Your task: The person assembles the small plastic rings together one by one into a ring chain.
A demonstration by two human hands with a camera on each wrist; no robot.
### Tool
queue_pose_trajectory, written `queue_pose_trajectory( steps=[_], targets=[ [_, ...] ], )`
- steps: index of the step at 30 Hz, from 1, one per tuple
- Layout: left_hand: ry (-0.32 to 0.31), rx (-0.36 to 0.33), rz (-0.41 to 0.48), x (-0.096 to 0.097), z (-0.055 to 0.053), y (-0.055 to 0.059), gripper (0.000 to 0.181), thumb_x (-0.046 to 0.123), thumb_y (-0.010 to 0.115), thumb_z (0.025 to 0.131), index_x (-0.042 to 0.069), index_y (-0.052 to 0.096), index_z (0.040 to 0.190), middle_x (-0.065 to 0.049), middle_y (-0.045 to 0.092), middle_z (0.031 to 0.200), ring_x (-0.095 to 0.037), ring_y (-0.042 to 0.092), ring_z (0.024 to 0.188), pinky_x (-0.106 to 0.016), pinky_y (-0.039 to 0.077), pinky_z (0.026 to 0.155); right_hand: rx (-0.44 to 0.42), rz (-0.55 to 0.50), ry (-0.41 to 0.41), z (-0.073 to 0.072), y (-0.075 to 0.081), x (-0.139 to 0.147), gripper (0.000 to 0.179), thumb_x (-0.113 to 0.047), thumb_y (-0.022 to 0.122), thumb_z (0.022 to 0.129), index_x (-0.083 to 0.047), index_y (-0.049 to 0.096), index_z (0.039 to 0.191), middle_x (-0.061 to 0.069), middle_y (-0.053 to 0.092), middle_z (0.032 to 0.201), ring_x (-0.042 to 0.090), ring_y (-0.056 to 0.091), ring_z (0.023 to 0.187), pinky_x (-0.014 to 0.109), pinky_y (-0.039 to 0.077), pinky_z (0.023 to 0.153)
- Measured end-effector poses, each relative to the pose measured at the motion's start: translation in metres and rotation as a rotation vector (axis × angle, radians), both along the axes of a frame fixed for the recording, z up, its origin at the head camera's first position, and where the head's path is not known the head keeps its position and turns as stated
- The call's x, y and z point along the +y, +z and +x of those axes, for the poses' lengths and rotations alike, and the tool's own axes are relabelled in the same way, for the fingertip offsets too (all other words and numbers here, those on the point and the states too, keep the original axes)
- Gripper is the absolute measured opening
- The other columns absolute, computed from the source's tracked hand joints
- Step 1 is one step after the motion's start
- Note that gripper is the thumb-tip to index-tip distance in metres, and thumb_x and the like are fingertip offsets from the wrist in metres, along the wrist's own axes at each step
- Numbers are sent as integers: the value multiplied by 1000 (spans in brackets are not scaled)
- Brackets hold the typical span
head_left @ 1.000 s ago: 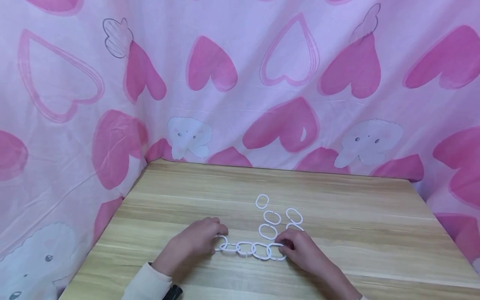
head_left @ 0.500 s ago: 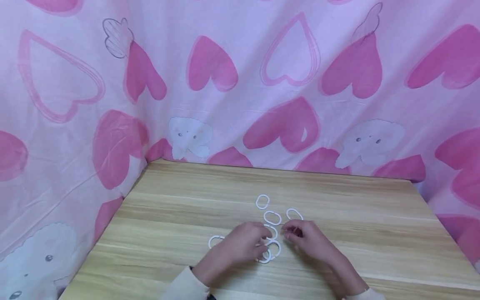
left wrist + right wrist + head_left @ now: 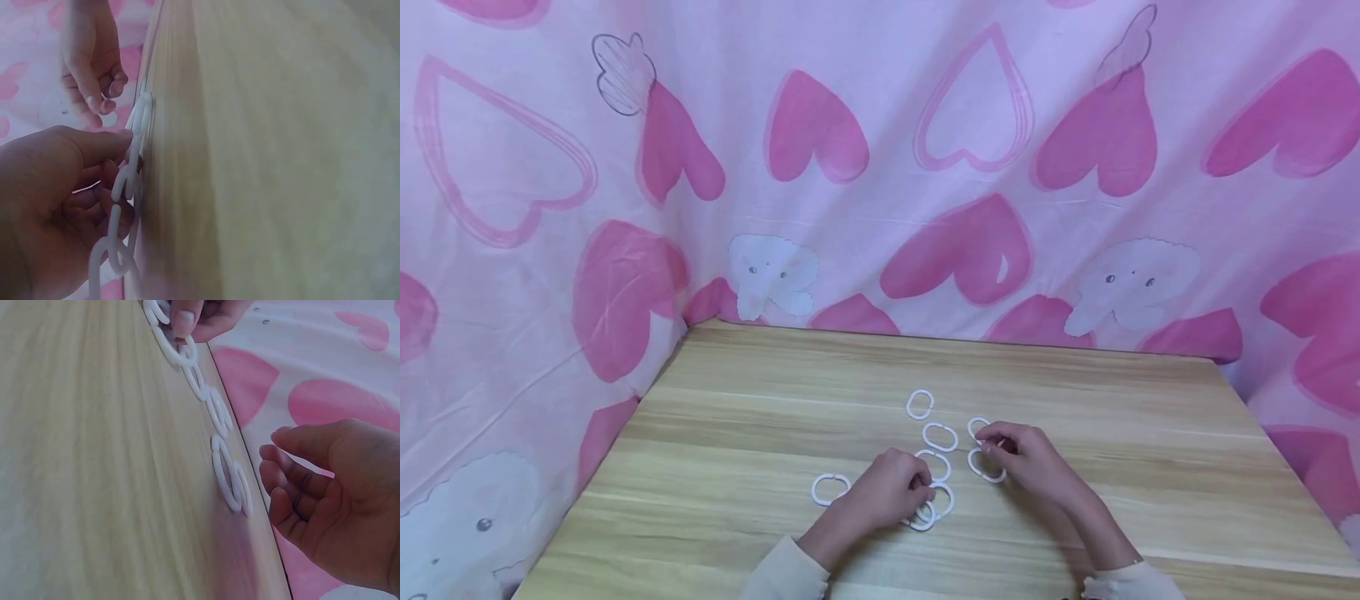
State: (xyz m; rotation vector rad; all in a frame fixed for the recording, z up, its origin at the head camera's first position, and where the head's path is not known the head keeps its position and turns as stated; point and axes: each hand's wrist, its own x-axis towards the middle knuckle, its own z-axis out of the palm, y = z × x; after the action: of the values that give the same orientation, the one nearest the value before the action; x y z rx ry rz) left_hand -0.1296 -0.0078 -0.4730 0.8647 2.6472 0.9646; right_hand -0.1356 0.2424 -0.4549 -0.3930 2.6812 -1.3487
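1. The white chain (image 3: 114,232) lies on the wooden table (image 3: 752,392), partly under the left hand (image 3: 887,492); one end link shows beyond the left wrist.
2. The left thumb and index finger pinch one link of it.
3. The right hand (image 3: 1028,454) is above two loose links (image 3: 220,478); its fingers are softly bent, close to one another, and hold nothing that I can see.
4. Three more links (image 3: 954,437) lie between the hands, towards the far edge.
5. I judge the links very light, stiff and smooth, probably plastic (so perhaps a little slippery), and not very fragile; the chain itself should bend freely at each joint.
6. The best hold is probably on the long side of a link, away from its small gap.
7. I can read no brand, label or writing; the cloth (image 3: 850,242) has only printed hearts and animals.
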Motion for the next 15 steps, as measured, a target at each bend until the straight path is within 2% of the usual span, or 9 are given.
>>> queue_pose_trajectory(
  steps=[6, 10, 15],
  targets=[
    [22, -3, 97, -3, -2, -8, 10, 13, 79, 85, 10, 76, 77, 8, 60, 66, 7, 45, 59, -12, 42, 58, 23, 28, 21, -19, 1, -15, 20, 1, 63, 94, 4, 72, 111, 13, 71, 88, 1, 53, 72, 20, 48, 63],
    [22, -26, 150, -5, -3, -10, 11, 10, 78, 84, 9, 76, 74, 9, 57, 61, 7, 42, 55, -12, 40, 53, 31, 61, 33, -39, 0, -27, 19, 0, 63, 94, 3, 73, 109, 11, 72, 89, 4, 54, 73, 20, 47, 64],
    [11, -52, 167, -6, -3, -12, 11, 9, 77, 84, 8, 75, 74, 8, 61, 57, 8, 43, 52, -12, 40, 51, 35, 122, 30, -65, -2, -43, 16, -3, 64, 95, 1, 74, 107, 10, 73, 91, 10, 59, 77, 22, 50, 67]
  ],
)
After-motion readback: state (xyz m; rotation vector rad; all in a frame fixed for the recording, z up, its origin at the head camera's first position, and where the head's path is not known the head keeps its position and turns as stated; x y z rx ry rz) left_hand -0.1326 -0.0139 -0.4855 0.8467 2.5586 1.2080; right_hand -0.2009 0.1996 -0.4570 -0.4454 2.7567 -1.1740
